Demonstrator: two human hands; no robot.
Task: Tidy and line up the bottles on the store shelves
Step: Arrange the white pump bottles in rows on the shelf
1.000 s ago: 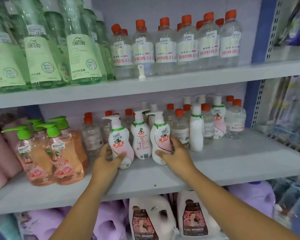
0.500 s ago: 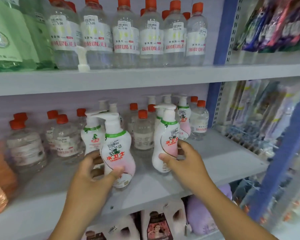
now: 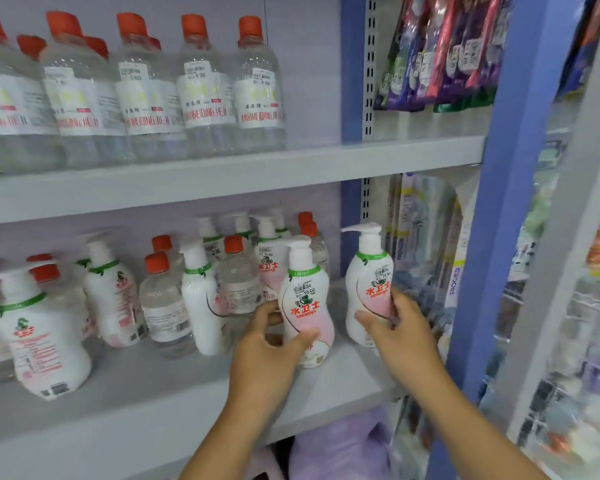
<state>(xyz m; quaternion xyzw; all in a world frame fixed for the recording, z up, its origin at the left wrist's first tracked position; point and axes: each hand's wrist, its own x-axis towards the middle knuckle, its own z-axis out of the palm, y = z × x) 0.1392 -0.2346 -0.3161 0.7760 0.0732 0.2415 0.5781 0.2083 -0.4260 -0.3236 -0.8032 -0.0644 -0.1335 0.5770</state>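
indoors, grey store shelf (image 3: 153, 403), blue upright (image 3: 482, 271), each hand gripping a pump bottle

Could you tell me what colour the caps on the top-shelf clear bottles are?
Orange-red caps, seen in the head view.

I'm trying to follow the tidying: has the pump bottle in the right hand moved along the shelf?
Yes. The pump bottle in the right hand has shifted rightward, away from the orange-capped bottles and close to the blue upright post.
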